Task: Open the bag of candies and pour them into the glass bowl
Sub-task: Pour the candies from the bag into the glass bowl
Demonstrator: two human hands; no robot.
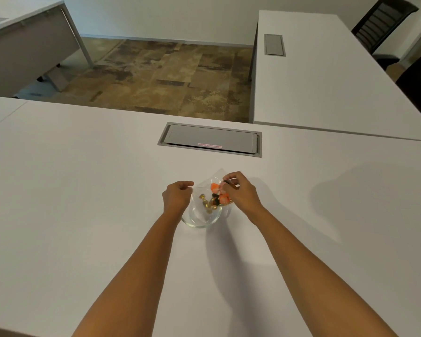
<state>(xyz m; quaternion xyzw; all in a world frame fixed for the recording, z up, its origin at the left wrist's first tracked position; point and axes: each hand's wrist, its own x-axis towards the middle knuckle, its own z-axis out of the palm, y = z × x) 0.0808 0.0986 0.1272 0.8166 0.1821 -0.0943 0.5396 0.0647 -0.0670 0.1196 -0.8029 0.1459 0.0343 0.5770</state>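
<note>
A clear glass bowl (pixel 197 218) stands on the white table (pixel 83 190) in front of me. A clear plastic candy bag (pixel 216 177) is tilted over the bowl's far right rim. Orange, gold and dark wrapped candies (pixel 214 198) are spilling from the bag into the bowl. My right hand (pixel 238 190) grips the bag from the right, fingers pinched on its upper part. My left hand (pixel 176 197) rests at the bowl's left rim with fingers curled; whether it pinches the bag's edge or the bowl I cannot tell.
A grey cable hatch (pixel 210 139) is set in the table just beyond the bowl. A second white table (pixel 326 76) adjoins at the far right, with a dark chair (pixel 382 23) behind it. Another desk (pixel 22 40) stands far left across patterned floor.
</note>
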